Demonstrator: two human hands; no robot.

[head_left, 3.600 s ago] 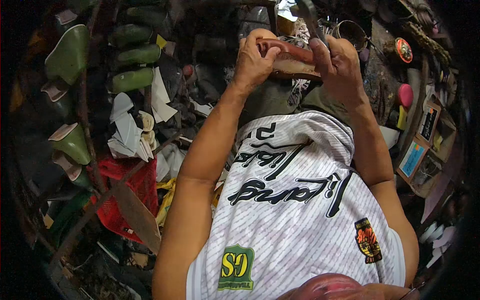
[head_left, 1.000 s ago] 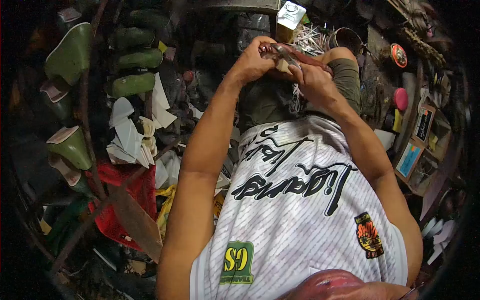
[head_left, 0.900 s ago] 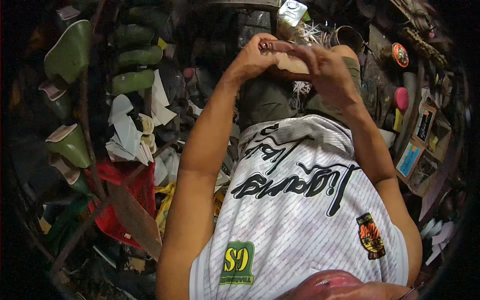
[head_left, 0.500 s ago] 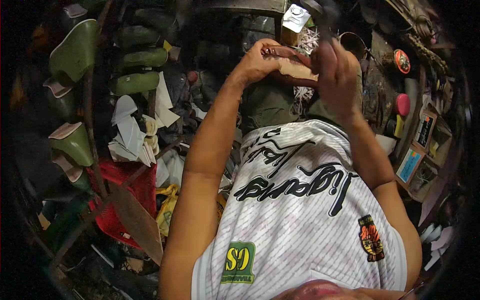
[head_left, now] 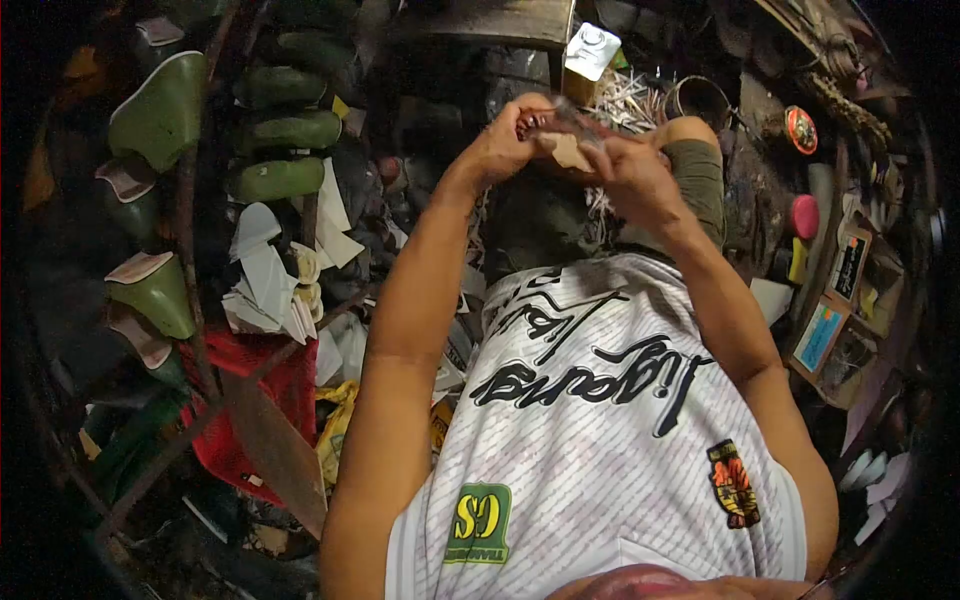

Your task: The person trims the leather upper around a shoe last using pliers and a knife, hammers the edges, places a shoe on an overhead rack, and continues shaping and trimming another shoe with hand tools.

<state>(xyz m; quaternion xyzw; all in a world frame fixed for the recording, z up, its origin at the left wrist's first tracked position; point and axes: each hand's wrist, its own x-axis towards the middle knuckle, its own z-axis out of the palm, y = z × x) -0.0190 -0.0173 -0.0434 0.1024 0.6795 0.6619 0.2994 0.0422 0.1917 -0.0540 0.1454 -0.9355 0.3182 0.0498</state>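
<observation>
My left hand [head_left: 500, 145] is closed around one end of a reddish-brown leather shoe [head_left: 540, 122], which lies across my lap with its pale beige underside facing up. Over the shoe's other end, my right hand [head_left: 642, 178] is closed on a dark hand tool [head_left: 578, 115]. Motion blurs this tool, so its exact kind cannot be made out. It reaches across the shoe near the beige part. My right fingers are close against the shoe; whether they also grip it is hidden.
Several green shoe-shaped forms [head_left: 285, 130] stand at the left, near white sheet pieces [head_left: 262, 265] and a red mesh piece [head_left: 225, 455]. Ahead are a white-topped container [head_left: 592, 52] and a wooden board [head_left: 480, 22]. Small boxes [head_left: 820, 335] and a pink round lid [head_left: 803, 216] lie right.
My right hand has come down and inward from a raised, blurred position, bringing the dark tool onto the shoe. My left hand, still on the shoe, has shifted slightly lower.
</observation>
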